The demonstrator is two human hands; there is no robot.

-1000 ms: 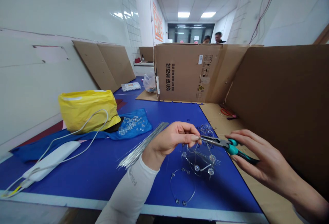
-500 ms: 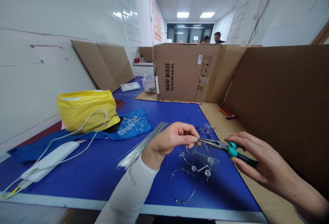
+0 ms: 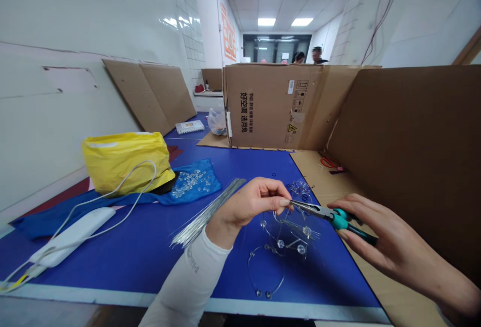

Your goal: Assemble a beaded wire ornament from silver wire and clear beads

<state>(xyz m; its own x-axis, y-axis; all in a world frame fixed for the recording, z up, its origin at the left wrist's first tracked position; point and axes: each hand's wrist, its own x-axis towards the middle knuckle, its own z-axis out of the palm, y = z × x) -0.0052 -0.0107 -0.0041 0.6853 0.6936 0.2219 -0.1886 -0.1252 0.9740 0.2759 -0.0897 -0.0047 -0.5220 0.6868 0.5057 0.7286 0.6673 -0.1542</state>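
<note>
I'm seeing the left hand [image 3: 255, 203] pinching a beaded wire strand [image 3: 280, 243], which is dangling over the counter [image 3: 319, 282]. The right hand [image 3: 387, 227] is gripping pliers [image 3: 340, 221] by those fingertips. If slipping, they could be nipping skin; if swinging, the strand could be snagging the beaded ring [image 3: 258, 293] nearby.

Metal pliers [image 3: 319, 211] (smooth, plastic-looking grips [image 3: 340, 221]), glossy beads [image 3: 301, 249], matt cardboard box [image 3: 268, 116]
</note>
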